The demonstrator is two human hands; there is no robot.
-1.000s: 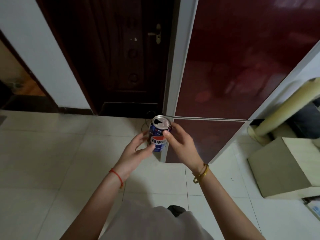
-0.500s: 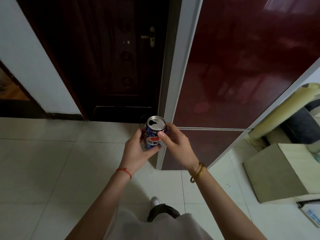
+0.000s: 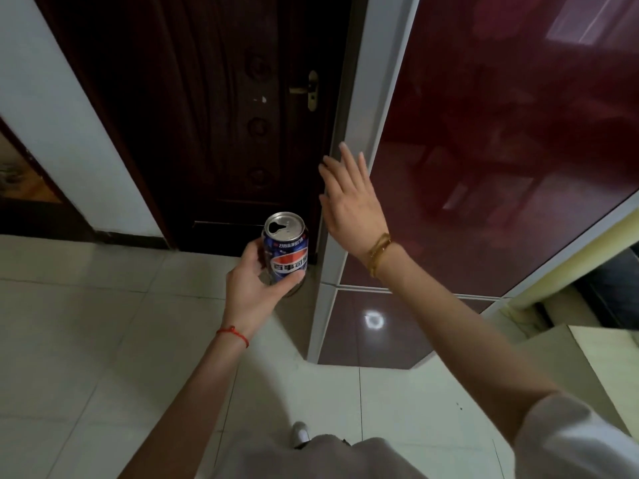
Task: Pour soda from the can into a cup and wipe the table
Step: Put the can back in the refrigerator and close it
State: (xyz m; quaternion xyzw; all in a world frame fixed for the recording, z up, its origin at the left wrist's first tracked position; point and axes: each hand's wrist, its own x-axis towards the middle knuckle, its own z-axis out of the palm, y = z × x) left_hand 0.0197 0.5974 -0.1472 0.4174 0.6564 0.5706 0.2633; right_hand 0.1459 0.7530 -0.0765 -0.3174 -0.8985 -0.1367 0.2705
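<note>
A blue soda can (image 3: 287, 247) with a red and white logo stands upright in my left hand (image 3: 254, 285), which grips it from below and from the side. Its silver top shows an open mouth hole. My right hand (image 3: 349, 198) is off the can, raised with straight fingers against the white edge of the dark red fridge door (image 3: 501, 150). No cup and no table are in view.
A dark wooden door (image 3: 214, 108) with a brass handle (image 3: 309, 89) stands straight ahead. The dark red fridge fills the right. Pale floor tiles (image 3: 86, 323) lie below. A beige box (image 3: 605, 361) sits at the lower right.
My right hand let go of the can and rose to the fridge door's edge. My left hand alone now holds the can, lower and to the left.
</note>
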